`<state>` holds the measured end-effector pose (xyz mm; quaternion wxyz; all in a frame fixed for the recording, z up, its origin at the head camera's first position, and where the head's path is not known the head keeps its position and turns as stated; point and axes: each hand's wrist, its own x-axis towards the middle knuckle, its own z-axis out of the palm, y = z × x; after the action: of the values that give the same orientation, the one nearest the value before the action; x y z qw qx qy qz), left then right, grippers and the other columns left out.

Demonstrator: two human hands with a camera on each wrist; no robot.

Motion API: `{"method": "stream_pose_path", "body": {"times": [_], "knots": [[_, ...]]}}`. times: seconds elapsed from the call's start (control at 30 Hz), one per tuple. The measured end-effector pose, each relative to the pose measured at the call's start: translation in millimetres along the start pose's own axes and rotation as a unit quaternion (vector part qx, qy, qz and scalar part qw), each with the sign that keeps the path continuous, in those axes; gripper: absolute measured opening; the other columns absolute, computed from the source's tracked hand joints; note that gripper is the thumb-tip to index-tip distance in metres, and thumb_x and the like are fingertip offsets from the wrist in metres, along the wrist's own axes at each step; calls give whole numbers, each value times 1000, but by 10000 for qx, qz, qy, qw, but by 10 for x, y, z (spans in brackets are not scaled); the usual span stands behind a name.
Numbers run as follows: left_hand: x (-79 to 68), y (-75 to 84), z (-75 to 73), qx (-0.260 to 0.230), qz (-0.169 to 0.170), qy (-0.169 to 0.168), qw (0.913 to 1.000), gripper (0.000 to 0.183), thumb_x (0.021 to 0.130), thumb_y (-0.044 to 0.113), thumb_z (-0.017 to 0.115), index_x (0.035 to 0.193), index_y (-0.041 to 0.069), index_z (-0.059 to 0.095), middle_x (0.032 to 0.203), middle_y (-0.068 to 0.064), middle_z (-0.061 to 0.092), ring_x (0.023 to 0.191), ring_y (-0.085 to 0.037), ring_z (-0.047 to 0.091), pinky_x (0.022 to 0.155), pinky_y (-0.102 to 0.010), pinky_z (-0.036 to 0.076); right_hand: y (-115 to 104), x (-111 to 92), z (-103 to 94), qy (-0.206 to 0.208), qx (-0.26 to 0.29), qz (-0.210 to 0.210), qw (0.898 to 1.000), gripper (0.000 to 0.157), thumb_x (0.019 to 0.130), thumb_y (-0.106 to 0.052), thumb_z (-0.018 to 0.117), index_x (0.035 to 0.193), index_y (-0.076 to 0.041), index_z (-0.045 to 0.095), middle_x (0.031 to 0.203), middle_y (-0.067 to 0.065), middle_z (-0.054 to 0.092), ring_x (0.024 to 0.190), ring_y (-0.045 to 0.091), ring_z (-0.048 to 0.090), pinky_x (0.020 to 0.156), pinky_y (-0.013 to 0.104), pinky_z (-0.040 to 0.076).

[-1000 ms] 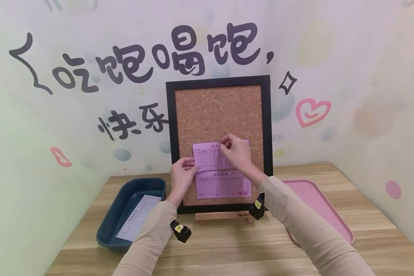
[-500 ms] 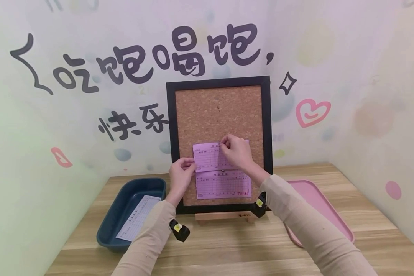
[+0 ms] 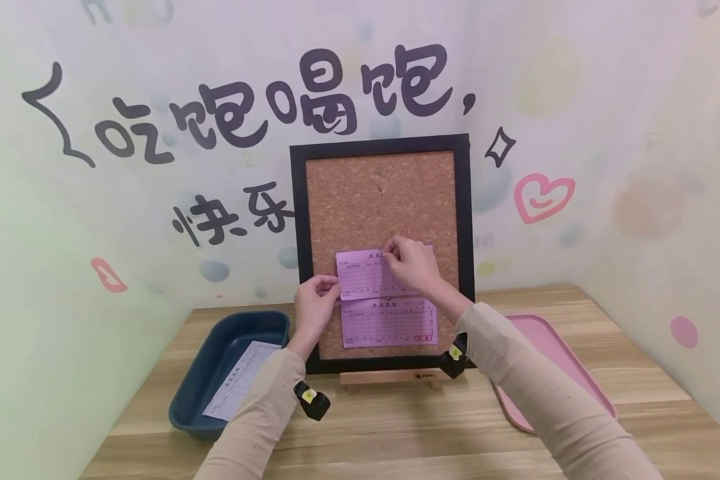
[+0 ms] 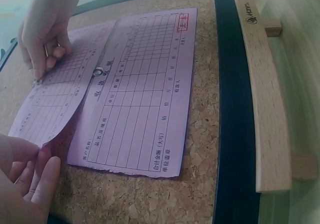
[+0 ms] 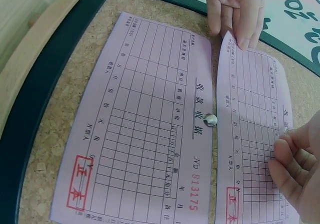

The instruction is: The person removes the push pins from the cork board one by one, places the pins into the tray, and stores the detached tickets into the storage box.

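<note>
We log almost no change over the last second: slight head-camera shift, both hands staying put. We read that as a steadying hold, work on the upper slip not yet finished. Worktop (image 3: 372, 427), wood grain. Black-framed corkboard (image 3: 378, 200) stands on it, propped on a wooden easel (image 3: 366, 378). Pink tray (image 3: 546, 333) to its right, blue bin (image 3: 216, 363) to its left. Two pink receipts on the cork: lower receipt (image 3: 390, 323) flat; upper receipt (image 3: 360, 273) just above it, lower-left corner lifted off the board. Right hand (image 3: 414, 267): fingers curled, tips pinching something small at the upper receipt's top edge, probably a second tack (image 4: 37, 82). Left hand (image 3: 315, 303): thumb and fingers pinch the lifted corner. Smallest we see clearly: a silver tack (image 5: 210, 119) at the lower receipt's top edge.
</note>
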<state>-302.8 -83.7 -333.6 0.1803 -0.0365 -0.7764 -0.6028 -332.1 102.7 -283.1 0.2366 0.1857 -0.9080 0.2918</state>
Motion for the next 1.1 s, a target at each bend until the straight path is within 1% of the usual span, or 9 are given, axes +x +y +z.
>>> {"method": "stream_pose_path", "body": {"times": [0.2,0.33,0.57,0.77,0.93,1.1], "knots": [[0,12,0,-96,62,2,9999,14,84,6,61,97,-1,65,92,-16,66,76,-21,63,67,-30,55,34,-38,-30,29,210,-176,9996,7,86,-11,57,84,-6,62,63,1,54,53,13,45,49,24,34],[-14,18,-7,-200,67,7,9998,14,84,6,62,97,0,65,92,-15,66,75,-20,63,66,-29,55,68,-83,-57,-10,311,-181,9994,7,87,-12,57,86,-7,61,66,1,54,56,13,45,51,25,35],[-42,27,-38,-429,239,129,9987,13,83,1,62,94,-4,64,89,-18,65,69,-14,61,61,-25,54,123,-162,-148,-92,285,-256,9992,8,87,-15,58,87,-8,61,66,1,55,56,14,45,51,27,35],[-55,28,-113,-432,325,148,9984,13,82,1,63,94,-6,64,89,-20,65,68,-14,61,59,-24,54,184,-224,-231,-96,230,-275,9993,7,88,-15,58,86,-9,60,65,0,53,55,14,43,50,26,33],[-68,30,-198,-364,252,140,9989,15,83,3,63,95,-4,64,92,-20,65,68,-14,61,59,-23,54,235,-292,-314,-58,198,-264,9994,6,87,-14,59,85,-8,59,65,1,53,56,14,43,50,26,33],[-85,20,-287,-357,167,164,9991,15,83,3,63,96,-5,63,93,-20,65,66,-8,59,58,-18,52,317,-368,-389,-9,272,-337,9991,4,86,-10,60,83,-6,60,63,1,53,55,14,44,49,26,35]]}}
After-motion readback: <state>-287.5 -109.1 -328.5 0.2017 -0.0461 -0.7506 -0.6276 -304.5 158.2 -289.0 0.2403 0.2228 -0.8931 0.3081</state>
